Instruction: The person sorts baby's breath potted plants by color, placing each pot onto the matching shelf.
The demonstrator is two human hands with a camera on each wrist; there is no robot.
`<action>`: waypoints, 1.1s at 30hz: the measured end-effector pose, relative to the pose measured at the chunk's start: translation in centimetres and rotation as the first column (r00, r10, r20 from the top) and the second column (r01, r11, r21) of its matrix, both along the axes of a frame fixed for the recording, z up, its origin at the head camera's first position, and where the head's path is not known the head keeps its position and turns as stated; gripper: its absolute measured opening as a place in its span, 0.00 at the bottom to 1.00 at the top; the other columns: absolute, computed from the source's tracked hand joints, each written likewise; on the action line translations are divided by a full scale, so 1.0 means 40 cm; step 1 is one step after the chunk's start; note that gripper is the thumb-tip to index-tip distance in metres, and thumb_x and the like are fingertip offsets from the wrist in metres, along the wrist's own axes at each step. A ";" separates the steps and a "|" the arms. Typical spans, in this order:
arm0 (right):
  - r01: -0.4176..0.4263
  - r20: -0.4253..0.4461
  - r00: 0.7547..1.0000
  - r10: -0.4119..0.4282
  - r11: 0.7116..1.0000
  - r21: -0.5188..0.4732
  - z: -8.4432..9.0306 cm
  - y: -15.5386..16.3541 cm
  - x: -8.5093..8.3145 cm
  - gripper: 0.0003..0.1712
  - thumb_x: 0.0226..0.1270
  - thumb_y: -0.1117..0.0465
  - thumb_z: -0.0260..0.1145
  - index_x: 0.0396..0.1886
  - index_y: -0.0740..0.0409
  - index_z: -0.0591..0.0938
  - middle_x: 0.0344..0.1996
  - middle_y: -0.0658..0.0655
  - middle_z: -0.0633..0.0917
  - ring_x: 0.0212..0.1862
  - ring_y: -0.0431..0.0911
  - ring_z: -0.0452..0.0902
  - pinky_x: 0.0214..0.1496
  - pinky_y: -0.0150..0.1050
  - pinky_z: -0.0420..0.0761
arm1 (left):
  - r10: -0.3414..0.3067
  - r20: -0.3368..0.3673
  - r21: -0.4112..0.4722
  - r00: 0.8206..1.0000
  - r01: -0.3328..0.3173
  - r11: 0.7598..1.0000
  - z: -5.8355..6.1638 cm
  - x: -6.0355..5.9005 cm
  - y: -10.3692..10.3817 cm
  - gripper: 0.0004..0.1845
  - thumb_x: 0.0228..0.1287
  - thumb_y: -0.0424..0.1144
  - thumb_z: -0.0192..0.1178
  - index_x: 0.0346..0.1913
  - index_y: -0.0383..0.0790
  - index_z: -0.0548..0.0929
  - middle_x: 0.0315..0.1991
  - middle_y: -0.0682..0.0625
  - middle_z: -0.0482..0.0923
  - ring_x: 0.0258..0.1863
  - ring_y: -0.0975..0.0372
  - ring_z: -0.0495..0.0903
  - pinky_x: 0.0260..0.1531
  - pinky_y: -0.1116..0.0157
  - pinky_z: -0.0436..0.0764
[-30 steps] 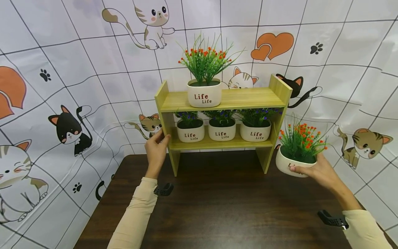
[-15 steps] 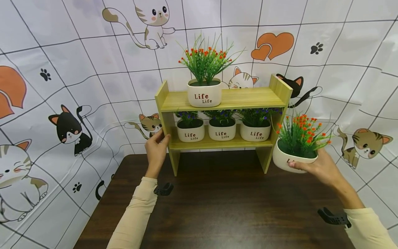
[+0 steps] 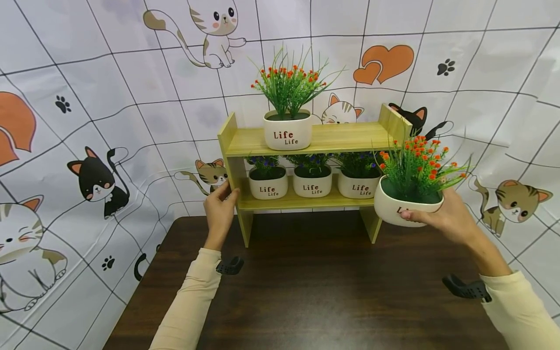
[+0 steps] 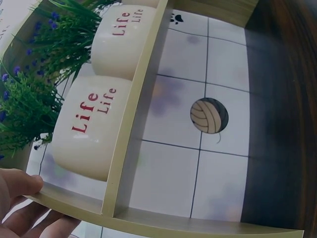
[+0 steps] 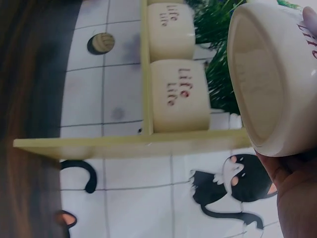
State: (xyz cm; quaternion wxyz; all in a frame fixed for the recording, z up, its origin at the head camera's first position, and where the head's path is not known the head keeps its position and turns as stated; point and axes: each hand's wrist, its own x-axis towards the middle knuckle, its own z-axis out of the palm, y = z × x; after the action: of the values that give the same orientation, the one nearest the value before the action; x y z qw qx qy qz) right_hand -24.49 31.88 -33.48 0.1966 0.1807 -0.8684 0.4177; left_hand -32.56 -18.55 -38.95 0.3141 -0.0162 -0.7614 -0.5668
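In the head view my right hand (image 3: 452,218) holds a potted artificial plant (image 3: 400,205) with orange flowers, thumb across the front of its white pot. It is in the air before the right end of a two-tier wooden shelf (image 3: 350,133), overlapping the side panel. The right wrist view shows the pot's underside (image 5: 257,84). My left hand (image 3: 220,211) pinches the shelf's left side panel; the left wrist view has the thumb (image 4: 22,182) inside and the fingers outside. Another orange-flowered plant (image 3: 288,133) stands on the top tier, left of centre.
Three purple-flowered pots stand on the lower tier: left (image 3: 268,187), middle (image 3: 312,184) and right (image 3: 356,187), the last partly covered by the held plant. The shelf stands on a dark wooden table (image 3: 306,291) against a cat-patterned wall covering (image 3: 166,82).
My right hand has raised the orange-flowered potted plant and brought it leftward, closer to the shelf's right end. My left hand has stayed on the side panel.
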 end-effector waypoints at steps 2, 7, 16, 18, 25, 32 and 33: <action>-0.016 -0.018 1.000 0.016 1.000 -0.008 0.018 -0.011 -0.004 0.39 0.50 0.70 0.84 0.64 0.56 0.81 0.46 0.32 0.88 0.45 0.30 0.84 0.47 0.20 0.77 | -0.002 0.002 -0.001 1.000 0.002 1.000 0.001 0.000 0.000 0.21 0.72 0.32 0.69 0.66 0.35 0.85 0.59 0.36 0.87 0.59 0.48 0.88 0.47 0.78 0.82; -0.057 -0.048 0.997 0.056 0.998 -0.012 0.060 -0.042 -0.016 0.35 0.49 0.70 0.84 0.59 0.54 0.84 0.44 0.36 0.90 0.42 0.32 0.85 0.43 0.23 0.79 | 0.003 0.005 -0.010 1.000 -0.003 1.000 0.001 0.000 0.000 0.21 0.73 0.33 0.69 0.66 0.35 0.85 0.59 0.36 0.87 0.59 0.48 0.88 0.49 0.74 0.84; -0.196 -0.105 0.976 0.192 0.980 -0.031 0.138 -0.092 -0.055 0.40 0.51 0.74 0.82 0.66 0.51 0.80 0.49 0.46 0.90 0.45 0.37 0.86 0.44 0.26 0.82 | 0.004 0.010 -0.017 1.000 -0.004 1.000 -0.002 -0.001 -0.002 0.21 0.74 0.33 0.68 0.66 0.36 0.85 0.59 0.36 0.87 0.60 0.48 0.88 0.56 0.52 0.86; -0.224 -0.120 0.968 0.218 0.974 -0.032 0.155 -0.102 -0.064 0.42 0.52 0.75 0.81 0.67 0.52 0.79 0.51 0.48 0.89 0.49 0.38 0.86 0.48 0.25 0.82 | 0.004 0.010 -0.017 1.000 -0.003 1.000 -0.001 -0.001 -0.002 0.21 0.73 0.33 0.68 0.66 0.36 0.85 0.59 0.36 0.87 0.60 0.48 0.88 0.55 0.57 0.86; -0.249 -0.092 0.966 0.243 0.966 -0.062 0.213 -0.133 -0.094 0.39 0.56 0.73 0.80 0.67 0.53 0.79 0.50 0.47 0.91 0.49 0.40 0.87 0.48 0.26 0.83 | 0.013 0.003 -0.025 1.000 -0.013 1.000 -0.002 -0.003 -0.002 0.21 0.72 0.33 0.68 0.66 0.36 0.85 0.58 0.37 0.87 0.59 0.48 0.89 0.47 0.77 0.82; -0.155 -0.030 0.988 0.154 0.987 -0.037 0.256 -0.155 -0.118 0.41 0.60 0.64 0.82 0.71 0.48 0.74 0.49 0.42 0.90 0.53 0.37 0.84 0.54 0.26 0.76 | 0.012 -0.002 -0.024 1.000 -0.012 1.000 -0.004 -0.004 -0.002 0.21 0.72 0.33 0.68 0.65 0.35 0.86 0.58 0.36 0.87 0.59 0.47 0.88 0.51 0.68 0.86; -0.142 -0.016 0.990 0.142 0.989 -0.038 0.261 -0.158 -0.122 0.43 0.61 0.63 0.82 0.73 0.46 0.71 0.50 0.42 0.90 0.55 0.36 0.83 0.56 0.27 0.75 | 0.010 -0.001 -0.024 1.000 -0.010 1.000 -0.004 -0.004 -0.002 0.21 0.72 0.32 0.68 0.65 0.35 0.86 0.58 0.36 0.87 0.59 0.47 0.88 0.51 0.68 0.86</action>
State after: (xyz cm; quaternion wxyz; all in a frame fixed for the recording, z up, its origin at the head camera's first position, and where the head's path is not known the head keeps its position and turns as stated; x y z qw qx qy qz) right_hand -29.37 25.57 -23.04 0.1755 0.2410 -0.8437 0.4464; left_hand -32.71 -18.64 -39.11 0.3172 -0.0163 -0.7680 -0.5561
